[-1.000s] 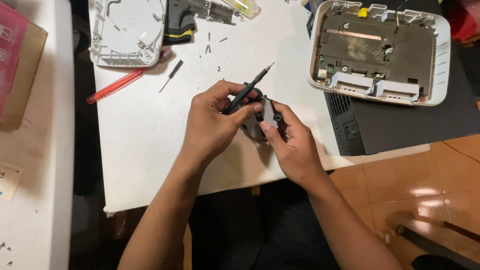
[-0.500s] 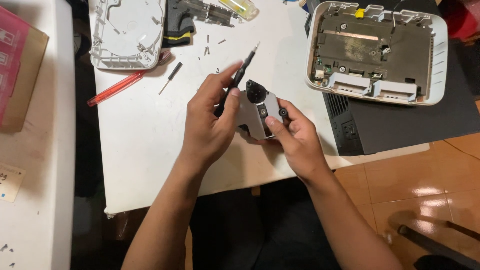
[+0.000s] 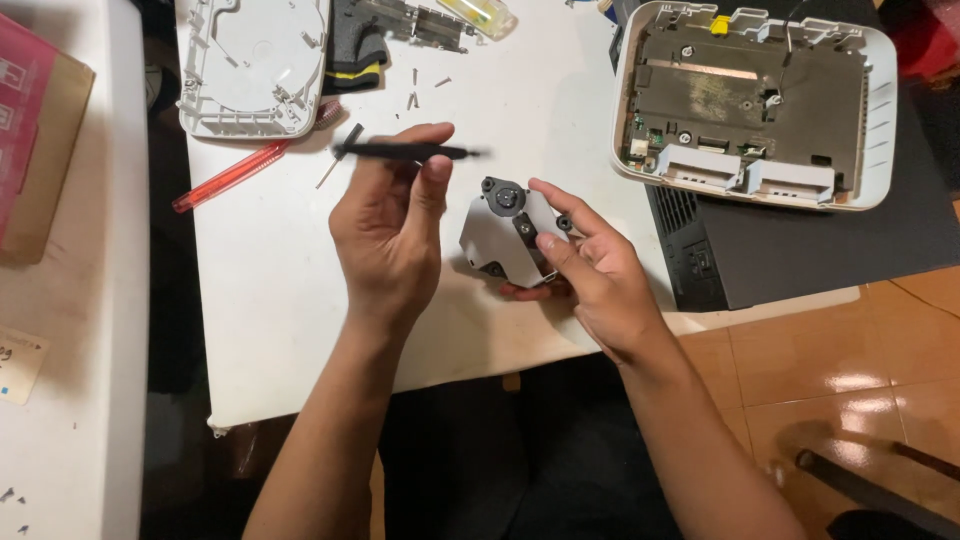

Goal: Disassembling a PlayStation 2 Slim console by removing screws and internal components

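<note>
My left hand (image 3: 388,228) grips a thin black screwdriver (image 3: 405,152), held level above the white table (image 3: 280,300) with its tip pointing right. My right hand (image 3: 590,268) holds a small grey metal assembly (image 3: 498,238) with a round black hub on top; the thumb rests across its face and the fingers curl under it. The two hands are a little apart, the screwdriver clear of the assembly.
An opened white device shell with a dark board (image 3: 755,95) lies at the upper right, on a black flat box (image 3: 800,240). A white plastic cover (image 3: 255,65), a red pen (image 3: 232,175), loose screws (image 3: 412,98) and black metal parts (image 3: 385,30) sit at the table's back.
The left hand lifted the screwdriver off the assembly and turned it level, moving left. The right hand tilted the assembly so its grey face shows.
</note>
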